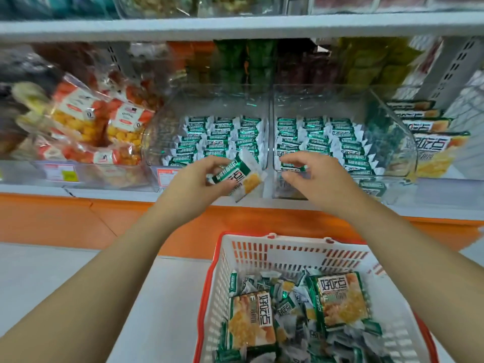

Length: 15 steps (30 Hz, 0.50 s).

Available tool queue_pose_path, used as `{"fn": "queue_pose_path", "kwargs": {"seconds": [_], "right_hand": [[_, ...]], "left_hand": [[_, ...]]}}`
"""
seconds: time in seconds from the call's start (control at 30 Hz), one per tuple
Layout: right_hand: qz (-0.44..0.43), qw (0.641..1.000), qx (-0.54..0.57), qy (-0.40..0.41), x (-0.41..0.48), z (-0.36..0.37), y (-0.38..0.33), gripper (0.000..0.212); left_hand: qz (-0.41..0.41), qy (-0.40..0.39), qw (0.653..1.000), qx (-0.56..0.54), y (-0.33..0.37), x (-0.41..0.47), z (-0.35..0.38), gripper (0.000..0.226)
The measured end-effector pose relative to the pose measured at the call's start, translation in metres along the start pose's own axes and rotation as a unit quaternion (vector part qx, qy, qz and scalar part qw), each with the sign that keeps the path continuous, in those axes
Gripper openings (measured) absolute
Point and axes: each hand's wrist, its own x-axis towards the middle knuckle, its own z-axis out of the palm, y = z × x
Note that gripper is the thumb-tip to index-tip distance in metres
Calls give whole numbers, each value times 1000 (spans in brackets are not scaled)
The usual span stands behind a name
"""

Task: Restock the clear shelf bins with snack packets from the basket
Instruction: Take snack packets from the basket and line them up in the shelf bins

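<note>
As the left hand (195, 179) pinches it, the packet (239, 179) (green-striped) tilts.

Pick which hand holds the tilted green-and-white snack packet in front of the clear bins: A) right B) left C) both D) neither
B: the left hand grips the green-and-white snack packet, while the right hand is apart from it, at the front of the right clear plastic bin.

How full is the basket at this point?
Partly full. Small green-and-white packets and two larger packs cover the floor of the basket; its slotted white walls show bare above them.
</note>
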Motion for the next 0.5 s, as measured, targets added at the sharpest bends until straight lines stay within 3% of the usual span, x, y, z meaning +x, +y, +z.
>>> {"fn": "queue_pose_path", "kwargs": {"seconds": [0.1,0.2,0.27,0.43,0.5], "right_hand": [[25,998,-62,-12,3,1,21,33],[8,995,-100,-23,3,7,31,34],[-2,994,-106,-16,3,8,32,34],[-26,994,-107,-12,2,8,35,36],[-35,994,-104,-10,3,8,37,36]], "left_hand": [[5,83,996,34,3,26,-12,40],[17,112,991,73,7,59,-10,38],[18,80,991,106,8,82,-4,37],[-4,-94,979,183,-5,116,22,34],[4,-108,973,206,-11,120,31,33]]}}
